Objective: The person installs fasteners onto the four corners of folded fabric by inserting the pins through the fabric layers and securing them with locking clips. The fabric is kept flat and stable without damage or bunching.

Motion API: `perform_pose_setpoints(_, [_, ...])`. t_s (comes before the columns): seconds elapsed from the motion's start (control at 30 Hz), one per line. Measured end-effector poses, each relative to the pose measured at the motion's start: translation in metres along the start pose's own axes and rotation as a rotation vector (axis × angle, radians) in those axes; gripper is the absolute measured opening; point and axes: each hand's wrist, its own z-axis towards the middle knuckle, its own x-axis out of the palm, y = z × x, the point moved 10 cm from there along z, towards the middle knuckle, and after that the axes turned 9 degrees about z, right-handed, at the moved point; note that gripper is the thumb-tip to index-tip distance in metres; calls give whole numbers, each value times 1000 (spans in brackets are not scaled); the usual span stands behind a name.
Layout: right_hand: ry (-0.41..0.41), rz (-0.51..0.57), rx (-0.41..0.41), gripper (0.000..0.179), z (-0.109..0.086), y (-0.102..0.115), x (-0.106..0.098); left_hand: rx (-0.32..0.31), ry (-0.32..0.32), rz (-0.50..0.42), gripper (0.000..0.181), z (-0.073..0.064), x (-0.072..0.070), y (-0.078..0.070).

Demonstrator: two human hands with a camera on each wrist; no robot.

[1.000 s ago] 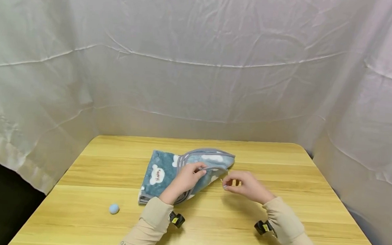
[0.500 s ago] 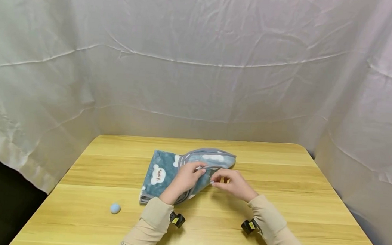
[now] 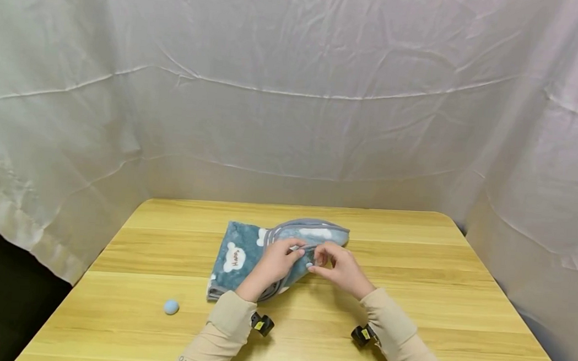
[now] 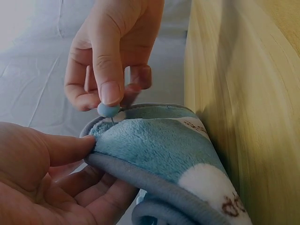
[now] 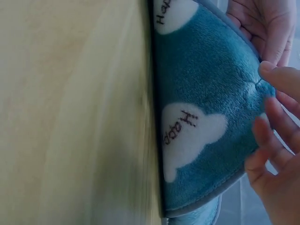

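Note:
A folded teal fleece blanket [image 3: 248, 239] with white bear patches and grey trim lies mid-table. My left hand [image 3: 275, 261] pinches its trimmed edge between thumb and fingers, raising a fold. On the right, my right hand [image 3: 342, 269] holds a pin [image 4: 108, 110] by its round pale blue head, the thumb tip on it. The pin's thin metal shaft meets the fleece just beyond my left thumb; how deep it goes is hidden. In the right wrist view the fleece puckers [image 5: 255, 84] near the fingertips.
A round pale blue piece [image 3: 171, 306] lies on the wooden table [image 3: 129, 281], left of my left forearm. Grey curtains [image 3: 292, 131] hang behind the table and at both sides. Black wrist cameras [image 3: 362, 335] sit under both wrists.
My right hand has moved left with the pin, from a spot apart from the blanket to the raised fold. The left hand keeps its grip in place.

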Motion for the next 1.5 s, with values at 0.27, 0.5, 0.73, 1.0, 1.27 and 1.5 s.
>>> perform_pose_setpoints(0.27, [-66,-146,-17,76,2,0,-3,14,2,43,27,-1,0,-3])
perform_pose_setpoints(0.5, [-27,-154,48,54,1,-10,0,63,9,66,25,-2,0,-7])
perform_pose_setpoints(0.73, [-75,-103,18,27,0,-9,-6,75,14,31,20,-4,-2,-13])
perform_pose_setpoints(1.0, [-96,-159,-207,24,-2,5,-5,43,68,-37,12,-13,-2,-12])
perform_pose_setpoints(1.27, [-126,-294,-316,21,-8,19,-4,56,107,-42,15,-37,-6,5])
perform_pose_setpoints(1.5, [-128,-317,-326,24,-10,21,-2,104,40,82,14,-72,-41,37])
